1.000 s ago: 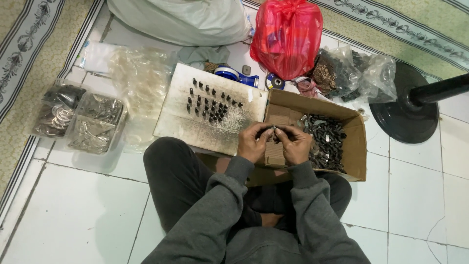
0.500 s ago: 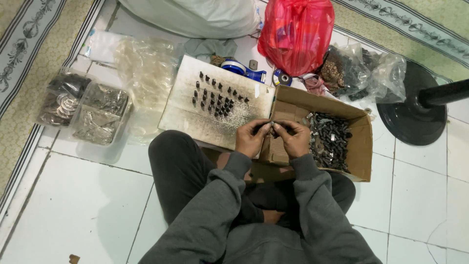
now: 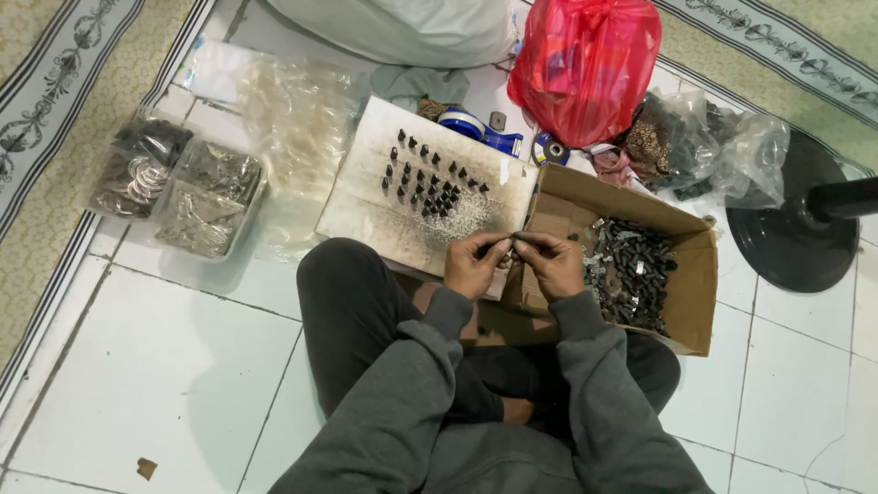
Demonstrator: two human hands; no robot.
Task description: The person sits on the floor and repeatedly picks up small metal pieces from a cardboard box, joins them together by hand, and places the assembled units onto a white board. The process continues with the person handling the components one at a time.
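Observation:
My left hand [image 3: 474,263] and my right hand [image 3: 551,263] meet in front of me, fingertips pinched together on a small dark metal part [image 3: 508,245] held between them. They hover over the near edge of a white board [image 3: 366,210] that carries rows of small dark upright pieces [image 3: 428,181]. Just right of my hands sits an open cardboard box [image 3: 695,284] holding a heap of dark metal parts [image 3: 631,270]. I sit cross-legged on white floor tiles in grey sleeves.
Clear plastic bags of metal rings and parts [image 3: 178,183] lie at the left. A red plastic bag [image 3: 585,64], a tape dispenser [image 3: 485,128] and more bags lie behind the board. A black round stand base [image 3: 796,229] is at the right. Patterned rugs border the tiles.
My hands have stayed pinched together over the board's edge, shifting only slightly. The view has tilted a little.

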